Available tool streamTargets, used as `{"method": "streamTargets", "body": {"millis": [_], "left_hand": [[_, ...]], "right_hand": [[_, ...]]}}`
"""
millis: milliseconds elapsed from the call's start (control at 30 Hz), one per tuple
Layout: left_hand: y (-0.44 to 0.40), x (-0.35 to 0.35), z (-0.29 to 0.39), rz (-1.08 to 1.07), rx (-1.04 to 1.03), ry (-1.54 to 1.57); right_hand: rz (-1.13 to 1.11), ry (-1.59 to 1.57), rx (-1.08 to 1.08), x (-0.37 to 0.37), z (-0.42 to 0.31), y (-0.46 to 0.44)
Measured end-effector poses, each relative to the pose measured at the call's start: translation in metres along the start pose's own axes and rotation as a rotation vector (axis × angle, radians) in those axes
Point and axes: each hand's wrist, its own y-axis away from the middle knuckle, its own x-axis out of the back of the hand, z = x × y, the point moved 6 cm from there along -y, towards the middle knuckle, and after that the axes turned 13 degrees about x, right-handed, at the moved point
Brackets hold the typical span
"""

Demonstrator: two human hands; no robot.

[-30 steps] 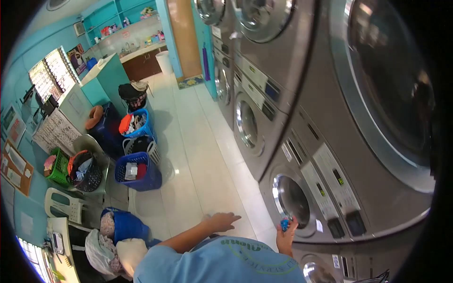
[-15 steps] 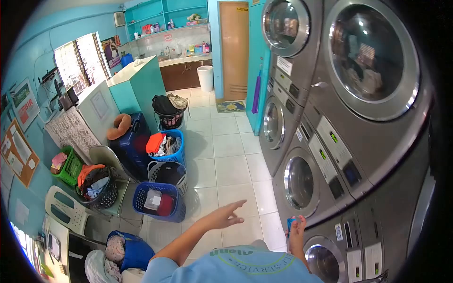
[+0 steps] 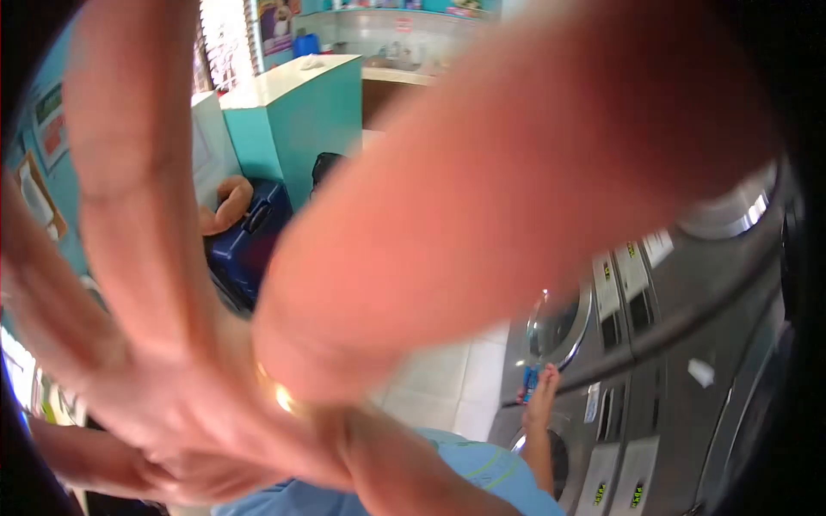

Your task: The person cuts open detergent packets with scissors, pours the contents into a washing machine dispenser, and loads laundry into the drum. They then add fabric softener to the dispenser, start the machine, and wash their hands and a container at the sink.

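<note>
My left hand [image 3: 198, 387] fills much of the view, raised very close to the camera. Its fingers are spread, and one blurred digit stretches across the upper right. A gold ring [image 3: 282, 396] shows on it, and I see nothing held in it. Low on the right, my right hand [image 3: 542, 400] is closed around a small blue packet [image 3: 528, 383]. What the packet is, I cannot make out. The hand is beside the front-loading machines [image 3: 594, 357], close to a round glass door [image 3: 559, 322].
A navy suitcase [image 3: 249, 245] with a brown neck pillow [image 3: 231, 206] on it stands at the left, before a teal partition [image 3: 318, 129]. Pale floor tiles [image 3: 439, 378] run along the machines. A sink counter [image 3: 400, 73] lies at the back. My left hand hides the laundry baskets.
My left hand has risen from over the floor to right before the camera, covering much of the scene. The view has shifted. My right hand still holds the blue packet.
</note>
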Motion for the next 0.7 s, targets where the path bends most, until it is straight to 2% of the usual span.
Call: {"method": "streamTargets", "body": {"millis": [67,167,300,367,500,700], "left_hand": [[-0.014,0.049,-0.029,0.070,0.006,-0.003],[-0.033,0.126,-0.078,0.127,0.014,-0.008],[-0.056,0.249,-0.147,0.171,0.018,0.017],[-0.078,0.318,-0.182,0.199,0.028,0.047],[-0.135,0.450,-0.271,0.235,0.123,0.135],[-0.209,0.629,-0.452,0.279,0.394,0.266]], "right_hand": [[-0.173,-0.042,0.078,-0.071,0.000,-0.066],[-0.286,-0.107,0.081,-0.170,0.000,-0.161],[-0.340,-0.044,0.110,-0.275,0.011,-0.285],[-0.285,-0.092,0.124,-0.317,0.002,-0.341],[-0.190,-0.068,0.100,-0.355,0.020,-0.453],[0.111,-0.020,0.041,-0.347,0.078,-0.598]]}}
